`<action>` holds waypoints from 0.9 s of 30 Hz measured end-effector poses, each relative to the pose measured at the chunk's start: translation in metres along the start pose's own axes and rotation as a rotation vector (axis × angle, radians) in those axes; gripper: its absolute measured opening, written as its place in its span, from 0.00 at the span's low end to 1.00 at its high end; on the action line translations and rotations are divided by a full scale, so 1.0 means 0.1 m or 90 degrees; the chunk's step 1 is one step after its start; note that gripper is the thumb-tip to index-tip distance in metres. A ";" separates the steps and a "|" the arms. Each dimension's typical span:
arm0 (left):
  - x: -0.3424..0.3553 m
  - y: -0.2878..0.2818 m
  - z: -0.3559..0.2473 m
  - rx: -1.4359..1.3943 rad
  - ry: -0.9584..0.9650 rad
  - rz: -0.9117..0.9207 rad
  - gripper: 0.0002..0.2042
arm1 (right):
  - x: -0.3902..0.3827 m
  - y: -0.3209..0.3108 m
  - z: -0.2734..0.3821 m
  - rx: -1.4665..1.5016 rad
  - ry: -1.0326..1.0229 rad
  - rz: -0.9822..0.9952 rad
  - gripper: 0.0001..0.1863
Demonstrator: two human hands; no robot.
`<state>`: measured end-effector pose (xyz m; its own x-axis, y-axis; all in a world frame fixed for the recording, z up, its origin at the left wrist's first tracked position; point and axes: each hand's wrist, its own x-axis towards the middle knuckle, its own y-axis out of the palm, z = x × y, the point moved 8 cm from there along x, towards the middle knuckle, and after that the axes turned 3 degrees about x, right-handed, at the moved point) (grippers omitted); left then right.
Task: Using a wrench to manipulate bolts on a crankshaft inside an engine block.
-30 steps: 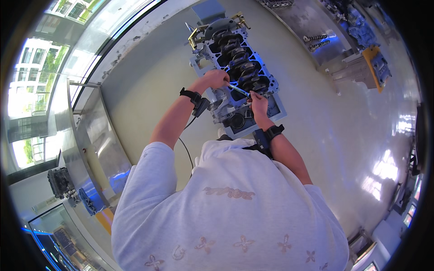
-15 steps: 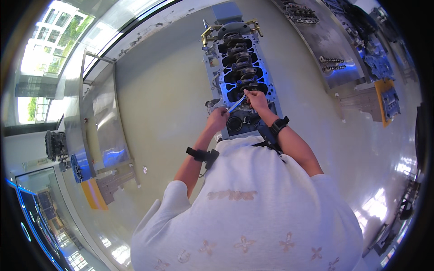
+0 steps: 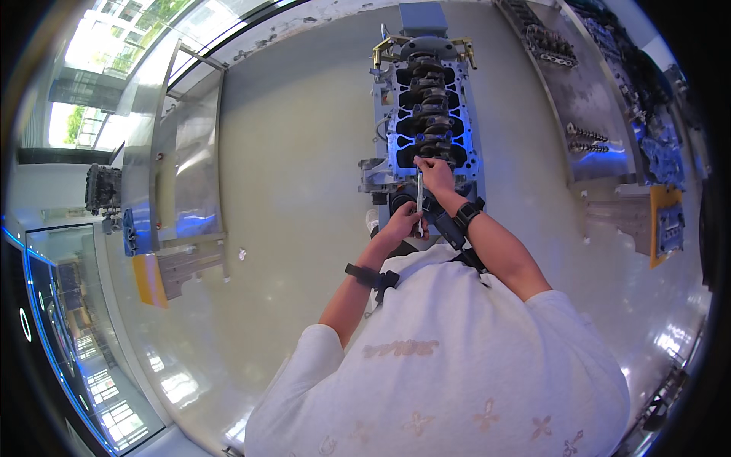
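An engine block (image 3: 394,148) with its crankshaft (image 3: 434,114) exposed lies on a grey stand in front of me. A long silver wrench (image 3: 419,196) runs almost straight toward me from the block's near end. My left hand (image 3: 405,218) is closed on its lower end, beside dark round parts at the stand's near end. My right hand (image 3: 436,177) is closed at the wrench's upper end, against the near end of the crankshaft; the wrench's head is hidden by my fingers.
A steel table (image 3: 558,91) at the right carries camshafts (image 3: 586,139) and other engine parts. Steel benches (image 3: 194,152) stand along the glazed left side, near a dark engine part (image 3: 103,188). An orange board (image 3: 665,198) with a metal part is at the right.
The wrench has swung from a diagonal to pointing toward me. My left hand has moved down from the block's left side; my right hand is now above it. The view has rotated.
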<state>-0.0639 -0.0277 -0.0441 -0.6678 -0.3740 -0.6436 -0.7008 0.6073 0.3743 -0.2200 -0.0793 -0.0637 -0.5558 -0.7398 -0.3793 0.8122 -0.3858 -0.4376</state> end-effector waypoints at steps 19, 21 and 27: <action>0.34 -1.04 -0.52 0.449 -0.165 0.150 0.09 | -0.39 -0.04 0.08 -0.062 0.185 -0.264 0.21; 0.57 -1.23 -0.76 0.665 -0.092 0.163 0.10 | -0.45 0.00 0.09 -0.021 0.216 -0.270 0.21; 1.17 -1.21 -1.68 1.024 0.204 0.163 0.12 | -0.51 0.09 -0.04 0.021 0.271 -0.380 0.22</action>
<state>-0.0993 -0.2622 -0.0527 -0.8810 -0.1530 -0.4478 0.2508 0.6514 -0.7161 -0.1845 -0.0426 -0.0516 -0.9207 -0.1233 -0.3703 0.3508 -0.6774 -0.6466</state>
